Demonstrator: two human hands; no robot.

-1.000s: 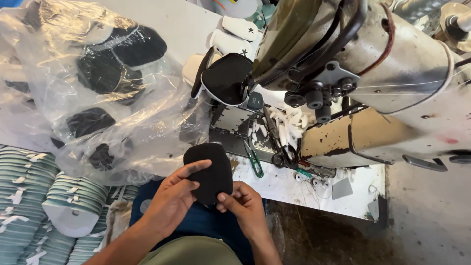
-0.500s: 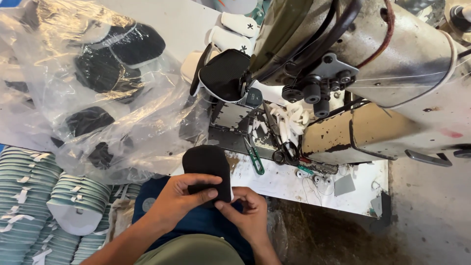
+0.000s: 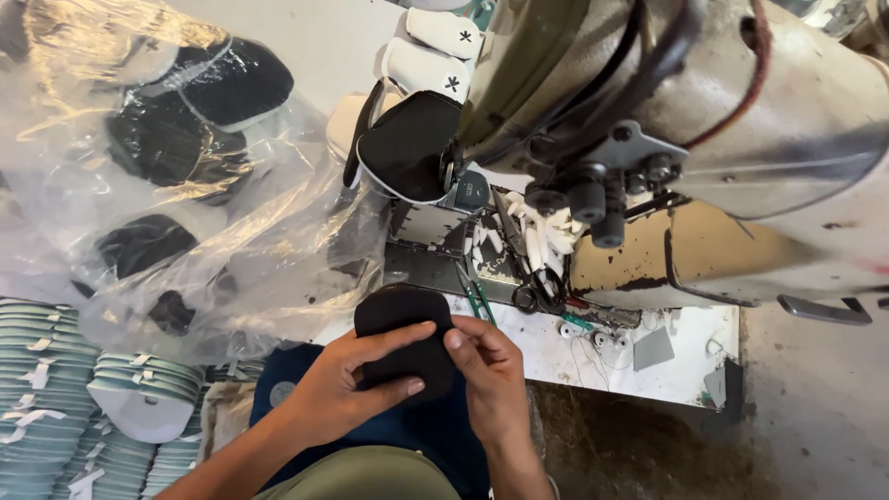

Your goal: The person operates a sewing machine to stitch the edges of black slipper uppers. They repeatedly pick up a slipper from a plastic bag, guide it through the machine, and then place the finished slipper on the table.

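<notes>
1. Cluttered sewing bench fills the frame: a large worn sewing machine (image 3: 704,157) takes up the upper right, and its stained white table (image 3: 639,370) runs across the lower middle, with green-handled snips (image 3: 474,294) lying on it.
2. Low in the centre, both hands hold a black fabric piece (image 3: 400,338), rounded at its top edge, just in front of the table's near edge.
3. The left hand (image 3: 338,389) lies over the piece from the left, its fingers spread, thumb on top and fingertips pressed on the lower part.
4. The right hand (image 3: 491,370) pinches the right edge between thumb and curled fingers.
5. The piece looks light, soft and flexible, probably padded cloth, neither slippery nor fragile; judging by that, the edges make the best hold, one hand on each side to keep it flat.
6. Its lower part is covered by the fingers, so its full outline cannot be told.
7. At the upper left, a crumpled clear plastic bag (image 3: 185,185) holds more black pieces, blurred by glare.
8. Stacks of pale green soles (image 3: 56,389) are cut off at the lower left; the needle area is hidden behind the machine's head.
</notes>
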